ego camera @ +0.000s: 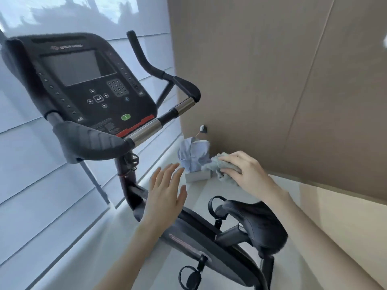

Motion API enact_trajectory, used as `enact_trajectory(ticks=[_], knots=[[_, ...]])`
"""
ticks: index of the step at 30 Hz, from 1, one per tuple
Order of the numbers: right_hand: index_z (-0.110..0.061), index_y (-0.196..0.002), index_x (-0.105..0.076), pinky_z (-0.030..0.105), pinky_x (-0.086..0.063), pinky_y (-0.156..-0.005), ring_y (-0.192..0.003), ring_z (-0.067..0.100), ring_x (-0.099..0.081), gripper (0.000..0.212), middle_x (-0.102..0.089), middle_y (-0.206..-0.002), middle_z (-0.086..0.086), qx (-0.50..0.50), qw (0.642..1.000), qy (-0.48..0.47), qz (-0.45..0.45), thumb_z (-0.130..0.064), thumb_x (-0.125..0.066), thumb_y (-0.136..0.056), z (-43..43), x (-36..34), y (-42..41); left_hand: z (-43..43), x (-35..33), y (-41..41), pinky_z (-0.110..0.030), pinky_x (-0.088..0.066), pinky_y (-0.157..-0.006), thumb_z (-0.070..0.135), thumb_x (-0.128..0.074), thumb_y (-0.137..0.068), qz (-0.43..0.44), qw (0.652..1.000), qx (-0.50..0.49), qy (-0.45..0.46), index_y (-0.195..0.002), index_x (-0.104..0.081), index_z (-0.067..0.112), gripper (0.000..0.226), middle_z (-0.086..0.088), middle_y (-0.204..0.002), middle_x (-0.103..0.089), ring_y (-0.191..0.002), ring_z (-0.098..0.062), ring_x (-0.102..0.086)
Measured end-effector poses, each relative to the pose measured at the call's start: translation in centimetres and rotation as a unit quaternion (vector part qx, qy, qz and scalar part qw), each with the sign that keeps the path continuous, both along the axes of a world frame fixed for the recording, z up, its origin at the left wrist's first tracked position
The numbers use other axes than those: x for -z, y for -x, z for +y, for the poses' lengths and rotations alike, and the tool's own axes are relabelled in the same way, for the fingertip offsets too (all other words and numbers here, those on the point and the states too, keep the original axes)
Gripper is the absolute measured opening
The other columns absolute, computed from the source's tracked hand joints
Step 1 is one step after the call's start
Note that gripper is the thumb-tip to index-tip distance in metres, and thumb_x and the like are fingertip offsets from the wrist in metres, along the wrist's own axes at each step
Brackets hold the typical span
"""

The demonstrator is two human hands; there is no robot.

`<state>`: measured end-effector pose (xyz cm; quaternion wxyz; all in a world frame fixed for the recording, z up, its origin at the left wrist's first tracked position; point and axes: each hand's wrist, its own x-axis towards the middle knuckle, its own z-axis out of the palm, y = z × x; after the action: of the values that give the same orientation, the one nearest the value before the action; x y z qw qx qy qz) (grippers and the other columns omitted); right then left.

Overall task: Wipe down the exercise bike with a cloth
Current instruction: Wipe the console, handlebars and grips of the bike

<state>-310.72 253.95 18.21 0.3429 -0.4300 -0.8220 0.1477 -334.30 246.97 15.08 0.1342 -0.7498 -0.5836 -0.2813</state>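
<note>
While the right hand (245,171) curls round a grey cloth (219,164), its grip clamped on the fabric, the left hand (167,193) hovers with straight, spread fingers, its grip apart and holding nothing. Both hands are above the exercise bike (199,233), between its handlebar (144,130) and seat (257,220). The cloth is in the air, clear of the bike, beside a box (198,176) of pale blue sheets on the floor (201,192).

The console (83,80) has a logo above the screen, too blurred to read. Its green button (125,117) shows one stroke, and the middle key (98,98) an enter arrow.
</note>
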Motion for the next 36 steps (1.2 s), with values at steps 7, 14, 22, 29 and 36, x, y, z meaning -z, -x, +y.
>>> enact_trajectory(ticks=[7,14,22,29,36], knots=[[-0.021,-0.116,-0.066,0.02,-0.04,-0.084,-0.092,0.011,-0.056,0.032,-0.057,-0.105,-0.006,0.164,0.986,0.018,0.002,-0.025,-0.069,-0.084,-9.2,1.6,-9.7,-1.7,1.3,-9.9,-0.042,-0.045,-0.09,0.034,-0.043,-0.092,-0.02,0.992,0.121,0.037,-0.118,-0.061,0.003,0.044,-0.011,-0.12,-0.062,-0.106,-0.03,-0.059],[-0.019,-0.118,-0.064,0.017,-0.039,-0.081,-0.091,0.01,-0.056,0.035,-0.057,-0.107,-0.005,0.287,0.958,0.015,-0.014,-0.022,-0.069,-0.084,-14.9,1.9,-19.9,-2.2,0.7,-21.2,-0.041,-0.049,-0.087,0.036,-0.041,-0.091,0.01,0.974,0.223,0.047,-0.117,-0.062,0.002,0.047,-0.011,-0.119,-0.063,-0.102,-0.03,-0.062],[-0.017,-0.118,-0.065,0.012,-0.033,-0.079,-0.093,0.012,-0.055,0.034,-0.057,-0.107,-0.003,0.355,0.934,0.039,-0.027,-0.021,-0.068,-0.085,-17.0,2.3,-33.8,-1.1,2.2,-37.0,-0.04,-0.049,-0.086,0.036,-0.042,-0.091,0.013,0.966,0.254,0.043,-0.12,-0.061,0.003,0.047,-0.011,-0.12,-0.064,-0.1,-0.03,-0.063],[-0.013,-0.117,-0.065,0.016,-0.037,-0.08,-0.094,0.015,-0.056,0.033,-0.058,-0.107,0.002,0.361,0.932,0.022,-0.033,-0.017,-0.069,-0.085,-15.8,2.9,-45.9,-0.9,4.1,-50.8,-0.039,-0.051,-0.083,0.029,-0.059,-0.088,-0.013,0.972,0.228,0.058,-0.121,-0.06,0.0,0.044,-0.012,-0.115,-0.066,-0.097,-0.031,-0.065],[-0.011,-0.115,-0.066,0.024,-0.043,-0.078,-0.094,0.019,-0.059,0.032,-0.059,-0.106,0.003,0.335,0.942,-0.005,-0.001,-0.014,-0.07,-0.083,-11.4,4.2,-52.1,1.2,4.6,-55.8,-0.039,-0.051,-0.083,0.029,-0.066,-0.087,-0.022,0.985,0.153,0.079,-0.128,-0.055,0.0,0.052,-0.012,-0.118,-0.065,-0.1,-0.03,-0.065]])
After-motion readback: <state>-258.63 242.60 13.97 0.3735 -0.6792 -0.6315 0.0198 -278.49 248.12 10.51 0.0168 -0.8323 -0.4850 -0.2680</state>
